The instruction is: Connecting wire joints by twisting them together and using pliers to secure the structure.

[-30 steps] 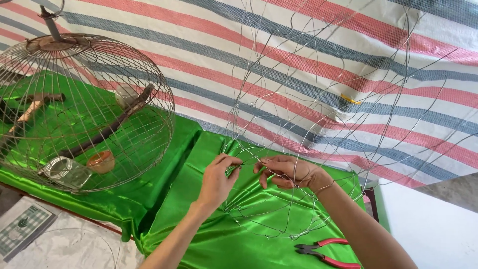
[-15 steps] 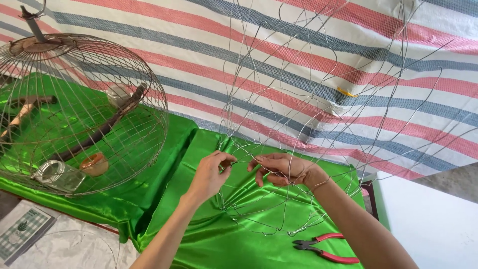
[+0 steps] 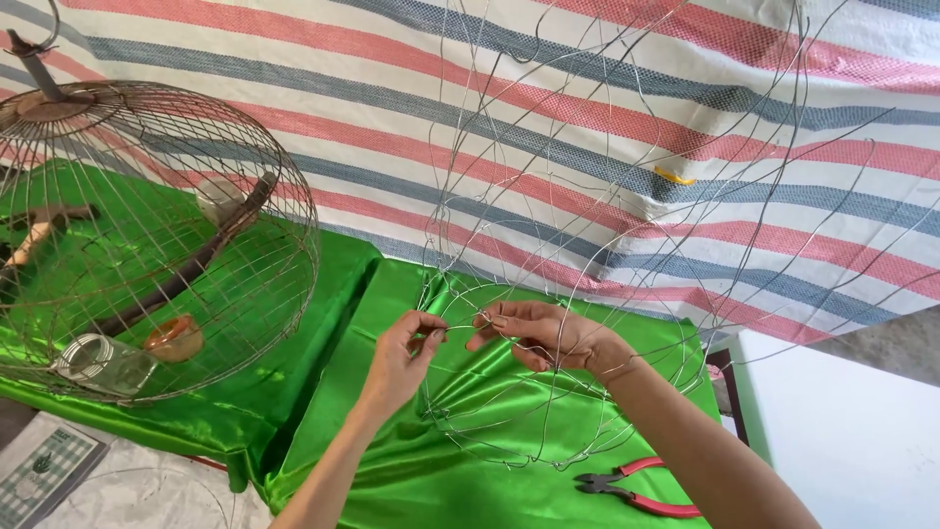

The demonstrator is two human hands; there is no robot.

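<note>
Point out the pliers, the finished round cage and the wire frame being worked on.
pliers (image 3: 641, 485), head view, on the pivot where the red handles meet
round cage (image 3: 284, 245), head view, on its right-hand wire wall
wire frame (image 3: 460, 299), head view, on its lower ring

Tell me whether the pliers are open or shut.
Open: the pliers lie on the green cloth with red handles spread and jaws slightly parted, untouched by either hand.

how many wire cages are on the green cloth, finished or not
2. A finished round cage stands at the left. An unfinished wire frame stands in the middle, where the left hand and right hand pinch its wires.
</note>
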